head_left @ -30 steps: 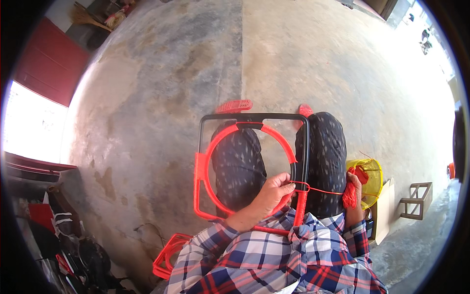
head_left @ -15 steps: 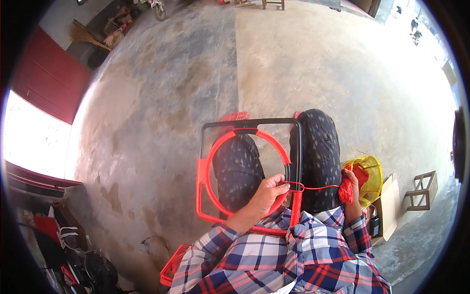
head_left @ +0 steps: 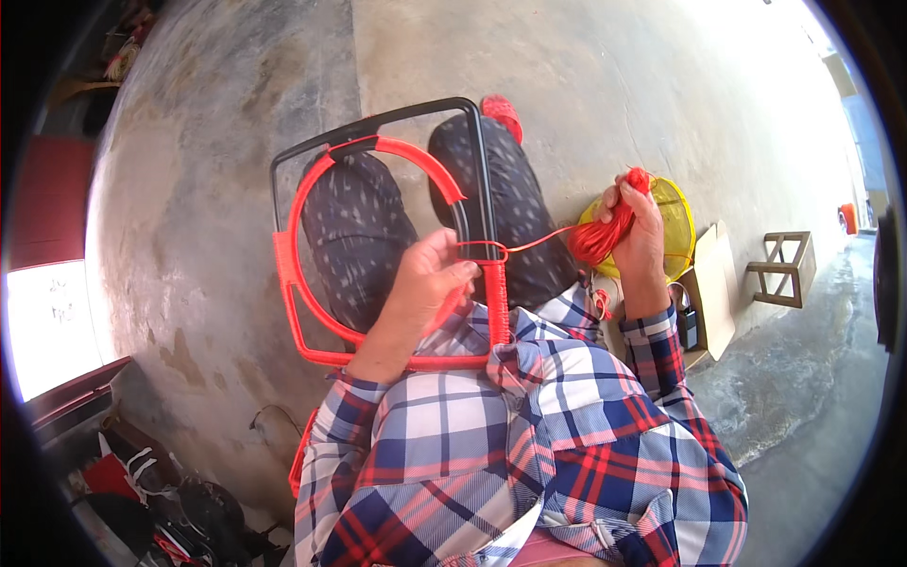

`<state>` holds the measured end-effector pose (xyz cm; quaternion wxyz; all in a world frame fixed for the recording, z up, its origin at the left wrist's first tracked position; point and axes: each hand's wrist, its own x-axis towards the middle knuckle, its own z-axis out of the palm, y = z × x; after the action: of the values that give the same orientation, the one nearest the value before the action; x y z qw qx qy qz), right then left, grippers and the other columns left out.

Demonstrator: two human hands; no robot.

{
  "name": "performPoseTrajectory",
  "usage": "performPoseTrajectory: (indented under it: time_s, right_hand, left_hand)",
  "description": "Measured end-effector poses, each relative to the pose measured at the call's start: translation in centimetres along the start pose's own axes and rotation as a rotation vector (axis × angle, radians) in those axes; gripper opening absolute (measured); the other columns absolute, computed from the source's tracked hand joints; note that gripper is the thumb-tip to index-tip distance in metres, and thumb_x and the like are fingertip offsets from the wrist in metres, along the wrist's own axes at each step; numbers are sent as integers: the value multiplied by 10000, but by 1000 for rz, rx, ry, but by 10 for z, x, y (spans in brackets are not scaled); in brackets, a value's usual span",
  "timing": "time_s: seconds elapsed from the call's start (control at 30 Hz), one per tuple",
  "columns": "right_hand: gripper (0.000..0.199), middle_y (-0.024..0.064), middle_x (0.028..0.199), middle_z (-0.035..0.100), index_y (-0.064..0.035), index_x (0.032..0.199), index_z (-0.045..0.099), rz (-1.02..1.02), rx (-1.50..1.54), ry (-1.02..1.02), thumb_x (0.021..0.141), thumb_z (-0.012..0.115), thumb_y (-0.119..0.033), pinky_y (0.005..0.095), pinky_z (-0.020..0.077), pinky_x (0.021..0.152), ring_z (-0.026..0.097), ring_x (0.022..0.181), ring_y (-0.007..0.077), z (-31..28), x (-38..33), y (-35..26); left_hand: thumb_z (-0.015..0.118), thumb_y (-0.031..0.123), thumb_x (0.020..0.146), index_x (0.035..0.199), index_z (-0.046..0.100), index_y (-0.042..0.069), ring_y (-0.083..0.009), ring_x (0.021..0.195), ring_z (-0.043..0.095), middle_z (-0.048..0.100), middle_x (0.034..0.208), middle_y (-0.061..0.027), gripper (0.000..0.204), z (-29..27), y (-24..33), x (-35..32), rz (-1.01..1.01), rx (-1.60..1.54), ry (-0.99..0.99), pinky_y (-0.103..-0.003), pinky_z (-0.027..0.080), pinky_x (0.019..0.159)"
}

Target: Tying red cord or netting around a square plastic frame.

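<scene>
A rectangular black frame with a round ring inside [head_left: 485,170] rests across my lap; red cord is wound tightly over much of both. My left hand [head_left: 425,288] is closed at the ring's right side, thumb and finger pinching the red cord [head_left: 543,238] where it loops around the frame's right bar. Other fingers of that hand are partly hidden. From the loop the cord runs taut to a bundle of red cord [head_left: 605,236], gripped in my raised right hand [head_left: 641,236] to the right of the frame.
A yellow mesh basket [head_left: 675,222] stands behind my right hand, beside an open cardboard box [head_left: 715,293]. Farther right is a small wooden stool [head_left: 784,269]. Dark clutter [head_left: 179,501] lies at the lower left. A red object [head_left: 300,463] is partly hidden by my left sleeve.
My right hand has risen and moved forward with the cord bundle, away from beside my thigh. My left hand stays at the frame. The whole view has shifted and turned.
</scene>
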<state>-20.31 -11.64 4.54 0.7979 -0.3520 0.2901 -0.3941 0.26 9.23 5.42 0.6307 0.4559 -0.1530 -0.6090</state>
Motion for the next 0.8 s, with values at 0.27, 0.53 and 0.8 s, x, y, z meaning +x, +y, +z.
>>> performPoseTrajectory:
  time_s: [0.27, 0.53, 0.8]
  right_hand:
    - [139, 23, 808, 599, -43, 1017, 523, 265, -566, -393, 903, 591, -83, 221, 462, 566, 554, 615, 73, 64, -30, 24]
    - [115, -16, 640, 535, -49, 928, 553, 311, -356, -386, 835, 592, 6, 217, 369, 432, 485, 478, 59, 62, -29, 39]
    - [212, 3, 600, 509, -1, 949, 555, 423, -213, -287, 750, 557, 70, 237, 325, 402, 443, 440, 78, 41, -30, 29]
  left_hand:
    - [603, 28, 877, 983, 543, 9, -69, 595, 553, 590, 799, -44, 123, 3, 6, 4, 19, 179, 89, -198, 469, 488]
    - [636, 78, 881, 906, 522, 53, -106, 547, 598, 623, 753, -69, 119, -10, -9, 1, -81, 113, 146, -216, 482, 475]
    - [626, 119, 893, 989, 560, 48, -134, 546, 600, 631, 761, -97, 136, -9, -8, 6, -32, 8, 114, -237, 468, 466]
